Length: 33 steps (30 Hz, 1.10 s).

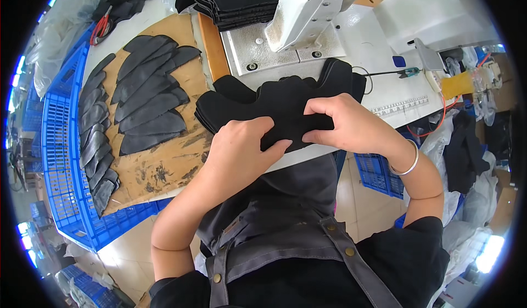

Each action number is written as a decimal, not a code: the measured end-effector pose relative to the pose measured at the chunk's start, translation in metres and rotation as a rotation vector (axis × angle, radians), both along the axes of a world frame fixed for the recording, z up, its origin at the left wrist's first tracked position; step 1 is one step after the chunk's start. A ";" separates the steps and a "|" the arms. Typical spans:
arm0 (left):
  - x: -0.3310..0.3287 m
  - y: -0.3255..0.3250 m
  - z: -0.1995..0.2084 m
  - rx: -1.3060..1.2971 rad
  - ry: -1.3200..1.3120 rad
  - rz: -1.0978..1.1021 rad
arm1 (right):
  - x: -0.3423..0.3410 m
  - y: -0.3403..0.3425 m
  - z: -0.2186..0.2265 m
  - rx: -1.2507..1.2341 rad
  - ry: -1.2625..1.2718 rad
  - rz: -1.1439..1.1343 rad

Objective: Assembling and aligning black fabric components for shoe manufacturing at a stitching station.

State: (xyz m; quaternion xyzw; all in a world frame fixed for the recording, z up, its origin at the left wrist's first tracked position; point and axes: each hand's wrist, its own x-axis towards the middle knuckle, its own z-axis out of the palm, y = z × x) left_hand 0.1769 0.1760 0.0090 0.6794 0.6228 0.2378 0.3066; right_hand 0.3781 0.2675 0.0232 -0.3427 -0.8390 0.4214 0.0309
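A stack of black cut fabric pieces [282,102] with wavy edges lies at the front edge of the white table, below the sewing machine. My left hand [241,140] is closed on the near left part of the stack, thumb stretched along the front and the other fingers curled. On the right side my right hand [346,124] grips the same stack, its index finger on top and its thumb at the near edge. The undersides of the pieces between the hands are hidden. A metal bangle [407,160] circles my right wrist.
The white sewing machine [307,23] stands behind the stack, with another pile of black pieces [236,1] at its left. Overlapping dark pieces [151,88] lie on a brown board [159,171]. Blue crates [63,138], red-handled scissors [101,27] and a ruler [403,105] are around.
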 end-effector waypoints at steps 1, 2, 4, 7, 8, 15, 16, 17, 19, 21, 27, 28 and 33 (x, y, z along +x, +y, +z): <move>0.000 0.000 0.001 -0.004 0.006 -0.020 | 0.000 -0.001 0.000 0.028 0.009 0.010; 0.000 0.000 0.001 -0.006 0.005 -0.017 | -0.001 -0.001 -0.001 0.056 0.019 0.022; 0.000 0.000 0.000 0.027 -0.004 -0.024 | -0.003 -0.001 0.002 0.060 -0.004 0.030; -0.001 0.000 -0.002 0.039 0.002 -0.039 | -0.003 -0.002 -0.002 0.079 -0.004 0.035; -0.001 0.000 -0.003 0.037 0.002 -0.035 | -0.003 -0.002 -0.003 0.094 0.022 0.038; -0.001 -0.001 -0.005 0.059 0.012 -0.052 | -0.004 -0.003 -0.005 0.126 0.022 0.053; -0.001 -0.001 -0.005 0.052 0.012 -0.054 | -0.004 -0.003 -0.005 0.132 0.020 0.053; -0.001 -0.001 -0.005 0.052 0.012 -0.052 | -0.005 -0.003 -0.005 0.139 0.019 0.055; -0.001 -0.001 -0.005 0.054 0.030 -0.059 | -0.005 -0.003 -0.004 0.134 0.019 0.056; -0.001 -0.001 -0.005 0.052 0.038 -0.062 | -0.004 -0.002 -0.004 0.130 0.019 0.056; 0.001 -0.003 -0.012 0.127 0.006 -0.026 | -0.006 -0.005 -0.003 0.213 0.014 0.083; 0.001 -0.004 -0.012 0.139 0.019 -0.022 | -0.007 -0.006 -0.001 0.258 -0.014 0.096; -0.008 0.000 0.000 0.071 0.209 -0.061 | -0.010 -0.009 -0.003 0.401 -0.033 0.113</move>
